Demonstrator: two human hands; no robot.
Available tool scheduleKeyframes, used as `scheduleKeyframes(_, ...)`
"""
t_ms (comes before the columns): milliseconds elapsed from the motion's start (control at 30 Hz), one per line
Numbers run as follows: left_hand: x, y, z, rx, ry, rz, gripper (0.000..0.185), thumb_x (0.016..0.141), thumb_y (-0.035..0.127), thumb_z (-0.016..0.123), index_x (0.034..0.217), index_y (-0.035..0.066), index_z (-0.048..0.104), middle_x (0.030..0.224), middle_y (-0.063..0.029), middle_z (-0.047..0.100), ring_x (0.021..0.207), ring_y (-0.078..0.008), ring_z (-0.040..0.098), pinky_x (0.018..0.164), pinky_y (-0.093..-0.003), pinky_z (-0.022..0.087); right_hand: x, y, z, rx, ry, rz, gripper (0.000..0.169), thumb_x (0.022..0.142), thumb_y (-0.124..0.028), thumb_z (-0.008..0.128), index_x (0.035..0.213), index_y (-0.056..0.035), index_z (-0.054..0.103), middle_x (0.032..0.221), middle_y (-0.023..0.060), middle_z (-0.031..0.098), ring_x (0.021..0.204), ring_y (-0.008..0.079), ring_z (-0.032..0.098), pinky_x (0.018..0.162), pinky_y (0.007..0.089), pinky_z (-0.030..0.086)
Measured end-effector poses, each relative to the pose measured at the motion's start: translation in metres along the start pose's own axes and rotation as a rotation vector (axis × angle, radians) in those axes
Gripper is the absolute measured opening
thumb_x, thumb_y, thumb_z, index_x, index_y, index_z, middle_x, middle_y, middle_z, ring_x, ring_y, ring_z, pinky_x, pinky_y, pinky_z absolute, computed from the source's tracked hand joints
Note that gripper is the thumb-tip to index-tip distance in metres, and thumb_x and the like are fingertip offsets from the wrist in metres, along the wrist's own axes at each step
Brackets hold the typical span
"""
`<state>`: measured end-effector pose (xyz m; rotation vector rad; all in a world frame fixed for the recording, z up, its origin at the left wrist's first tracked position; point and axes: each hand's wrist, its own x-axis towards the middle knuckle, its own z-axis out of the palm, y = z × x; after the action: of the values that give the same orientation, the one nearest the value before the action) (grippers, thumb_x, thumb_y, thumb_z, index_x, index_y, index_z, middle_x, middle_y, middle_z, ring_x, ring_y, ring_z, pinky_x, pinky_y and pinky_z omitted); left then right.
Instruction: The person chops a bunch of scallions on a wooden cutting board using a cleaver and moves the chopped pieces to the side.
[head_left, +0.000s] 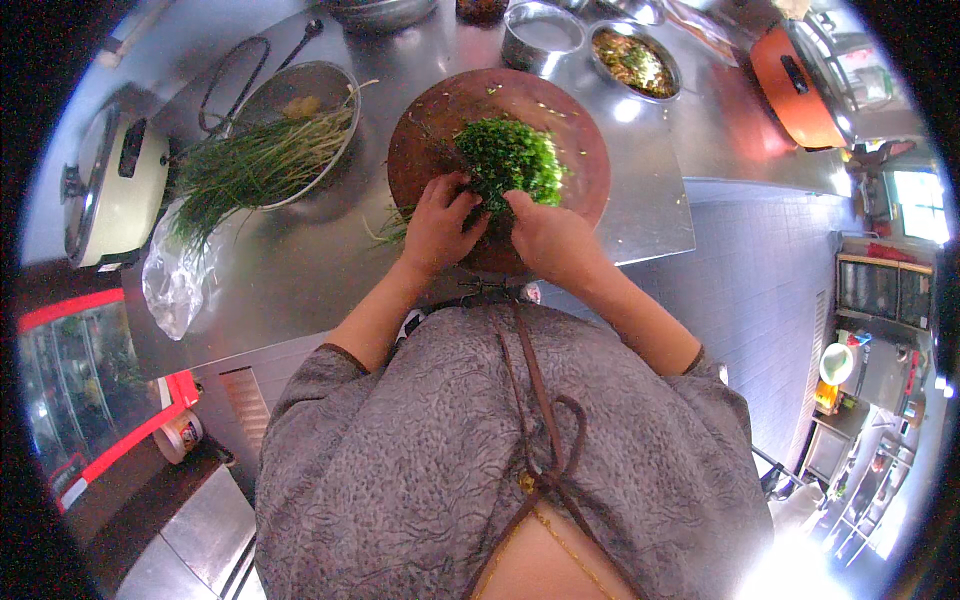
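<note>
A heap of finely chopped green herbs (510, 157) lies on a round wooden chopping board (589, 172). At the heap's lower left edge is my left hand (442, 225), its fingers curled; whether they pinch something is hidden. My right hand (551, 232) is at the lower right edge of the heap, fingers bent and thumb pointing at the greens; what lies under its fingers cannot be made out. A few long green stalks (394, 229) stick out at the board's left, beside my left wrist. No knife is plainly visible.
Long thin greens (262, 161) hang over a metal bowl (354, 142) at left, above a clear plastic bag (176, 289). A cream electric pan (127, 180) stands far left, an orange one (799, 90) far right. An empty-looking steel bowl (544, 34) and a bowl of chopped food (634, 64) stand behind the board.
</note>
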<state>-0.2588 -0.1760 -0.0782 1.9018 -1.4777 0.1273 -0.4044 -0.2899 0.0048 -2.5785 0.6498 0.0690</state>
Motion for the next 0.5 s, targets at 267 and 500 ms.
scheduleKeyframes(267,-0.003,-0.007,0.010,-0.061,0.016,0.013,0.013,0.078,0.013,0.066,0.086,0.005,0.059,0.102,-0.0109,0.060,0.098,-0.0325,0.056,0.084,-0.0416,0.047,-0.015,0.002,-0.020,0.072,0.034,0.062,0.032,0.086,-0.018,0.051,0.116,-0.0079,0.051,0.082,0.0257,0.063,0.078,0.0442,0.062,0.068,0.0535,0.048)
scheduleKeyframes(500,-0.003,-0.009,0.015,-0.046,0.031,0.016,0.013,0.078,0.012,0.066,0.087,0.006,0.059,0.100,-0.0096,0.061,0.094,-0.0317,0.057,0.081,-0.0416,0.048,-0.022,0.001,-0.022,0.037,-0.074,0.053,0.028,0.087,-0.018,0.048,0.113,-0.0097,0.048,0.078,0.0254,0.064,0.076,0.0449,0.063,0.067,0.0554,0.048)
